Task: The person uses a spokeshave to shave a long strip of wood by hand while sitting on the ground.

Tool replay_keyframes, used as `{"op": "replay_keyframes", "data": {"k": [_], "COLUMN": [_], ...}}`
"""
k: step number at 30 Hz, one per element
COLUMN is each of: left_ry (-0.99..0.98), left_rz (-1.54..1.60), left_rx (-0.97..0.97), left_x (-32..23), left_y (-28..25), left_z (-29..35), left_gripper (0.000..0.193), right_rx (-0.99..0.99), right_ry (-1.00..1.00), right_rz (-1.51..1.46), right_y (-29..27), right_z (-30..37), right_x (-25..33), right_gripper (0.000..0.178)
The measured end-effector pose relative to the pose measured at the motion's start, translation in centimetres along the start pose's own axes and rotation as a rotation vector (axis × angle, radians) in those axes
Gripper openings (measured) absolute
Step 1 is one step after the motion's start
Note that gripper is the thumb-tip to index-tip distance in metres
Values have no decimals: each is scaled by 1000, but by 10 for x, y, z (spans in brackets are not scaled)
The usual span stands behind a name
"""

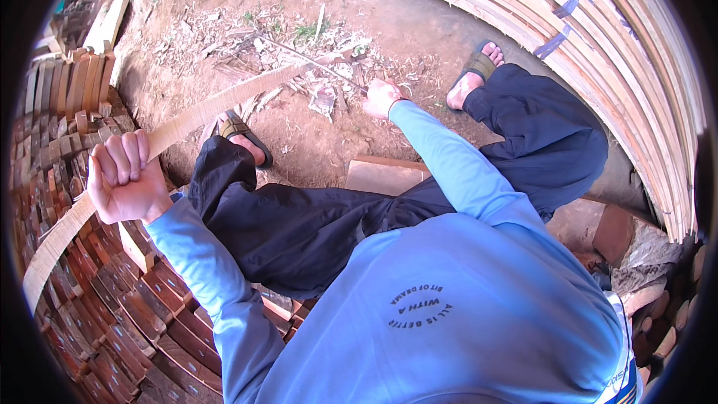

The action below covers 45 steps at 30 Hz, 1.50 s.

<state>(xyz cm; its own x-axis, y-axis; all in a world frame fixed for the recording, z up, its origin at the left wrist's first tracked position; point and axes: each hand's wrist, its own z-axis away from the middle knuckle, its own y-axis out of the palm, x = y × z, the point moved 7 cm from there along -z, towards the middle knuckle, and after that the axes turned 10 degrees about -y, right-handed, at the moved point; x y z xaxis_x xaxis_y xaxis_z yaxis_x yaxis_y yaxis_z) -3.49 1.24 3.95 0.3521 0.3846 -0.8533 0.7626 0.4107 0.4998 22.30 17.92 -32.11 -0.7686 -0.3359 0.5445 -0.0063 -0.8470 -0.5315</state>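
Note:
My left hand [129,178] is closed round a long, pale wooden strip [213,105] at the left. The strip runs from the lower left rim, under my fingers, up to the litter on the ground ahead. My right hand [383,98] is closed on the near end of a long, thin, dark blade-like tool [318,66]; its grip is hidden in my fist. The tool points forward and left and crosses the strip near its far end. Whether the two touch, I cannot tell. Beneath the crossing lie pale shavings and scraps [323,97].
Long pale wooden slats [516,11], bound with purple ties [572,0], curve along the upper right. Stacked reddish-brown pieces [112,307] fill the left side. A flat block [385,176] lies between my legs. My sandalled feet [467,90] rest on bare earth [292,138].

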Motion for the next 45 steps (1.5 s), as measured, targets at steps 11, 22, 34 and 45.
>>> {"op": "replay_keyframes", "data": {"k": [11, 22, 34, 45], "left_ry": [1, 4, 10, -9], "left_rz": [-37, -31, -53, -6], "left_rx": [2, 7, -8, 36], "left_x": [-10, -8, -9, -8], "left_y": [-2, 0, -1, 2], "left_z": [4, 7, 6, 6], "left_gripper": [42, 40, 40, 40], "right_rx": [-17, -33, -55, -85], "right_ry": [-23, 9, -42, 44], "right_rz": [-11, -85, 43, 13], "right_y": [10, 14, 20, 21], "right_z": [-5, 5, -11, -2], "right_x": [2, -3, -20, -26], "right_gripper": [41, 40, 38, 36]}}
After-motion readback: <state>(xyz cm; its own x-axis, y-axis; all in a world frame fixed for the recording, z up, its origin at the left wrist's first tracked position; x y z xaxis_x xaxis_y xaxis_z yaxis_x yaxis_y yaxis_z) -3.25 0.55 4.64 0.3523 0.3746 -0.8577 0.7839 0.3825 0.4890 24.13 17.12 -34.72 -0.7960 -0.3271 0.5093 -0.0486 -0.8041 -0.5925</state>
